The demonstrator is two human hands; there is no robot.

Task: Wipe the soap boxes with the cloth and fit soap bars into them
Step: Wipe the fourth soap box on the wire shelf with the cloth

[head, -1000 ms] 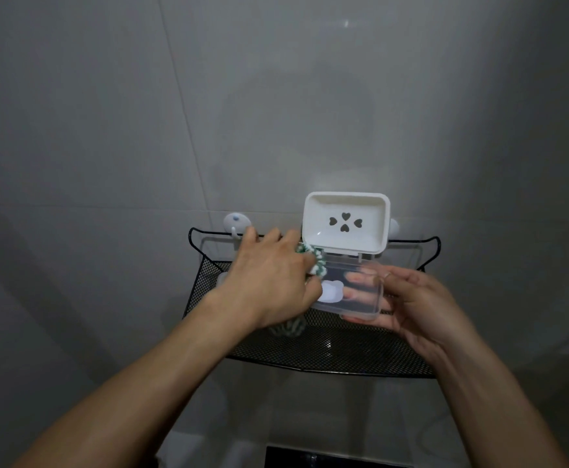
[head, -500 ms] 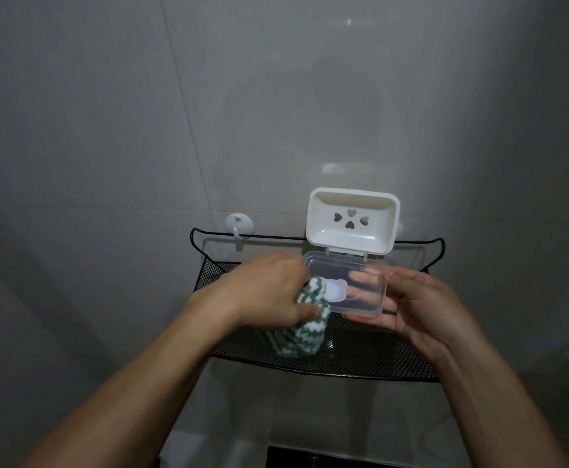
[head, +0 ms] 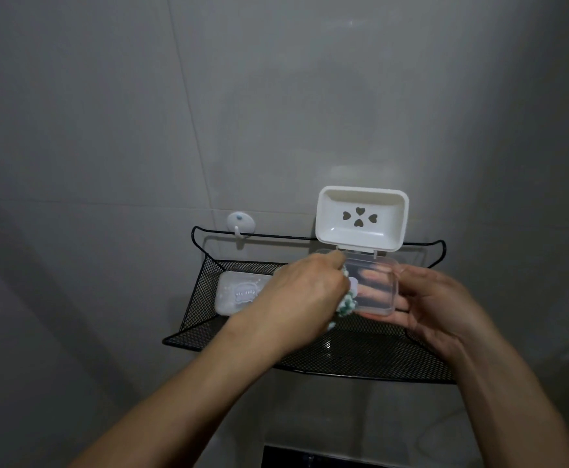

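Open soap box (head: 376, 288), long axis left-right

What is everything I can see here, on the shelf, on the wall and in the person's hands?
open soap box: 1, clear base with a white lid hinged upward showing four heart cut-outs, held above the shelf
closed soap box: 1, frosted clear, on the left of the shelf
cloth: 1, green and white, pressed against the left end of the open box's base
mesh shelf: 1, black wire, fixed to the wall
wall hook: 1, white with a blue dot, holding the shelf's rail
wall tiles: grey, behind everything
dark object: 1, at the bottom edge, cannot tell what
left hand: 1, grips the cloth
right hand: 1, fingers under the open box's base
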